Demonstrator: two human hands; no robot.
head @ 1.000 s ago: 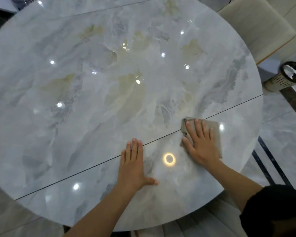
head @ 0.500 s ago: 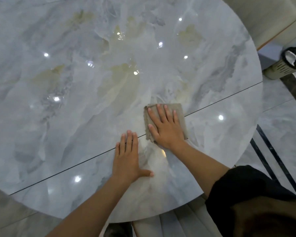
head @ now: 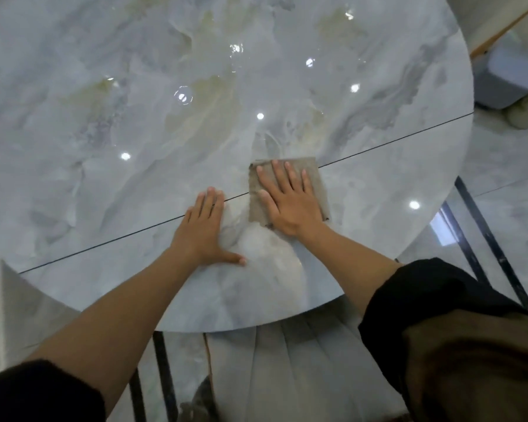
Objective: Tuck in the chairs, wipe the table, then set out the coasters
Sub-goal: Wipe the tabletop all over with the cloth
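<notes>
From my feed I look down on a round table with a glossy stone-look top, grey-white with cloudy veins and yellowish patches, and small bright ceiling lights mirrored in it. A thin dark seam runs straight across the top, from lower left to upper right.

The cloth lies flat on the near right part of the table, straddling that seam. It is a roughly square, matte, grey-brown rag with slightly frayed corners. My right hand presses on it palm down, fingers straight and a little spread, not curled round the fabric. The fingertips nearly reach the far edge of the cloth.

My left hand rests flat on the bare tabletop just beside the cloth, not touching it. Its fingers are straight and held together, the thumb is stretched out to the right, and the tips just cross the seam. It holds nothing. Between the two hands the surface shows a paler, hazy smear.

Both forearms are bare, with black sleeves pushed up.

Under the near rim sits a chair with pale, pleated upholstery, its seat partly beneath the table. Another pale chair with a wood-coloured edge stands at the far right. The floor is shiny marbled tile with dark strips.
</notes>
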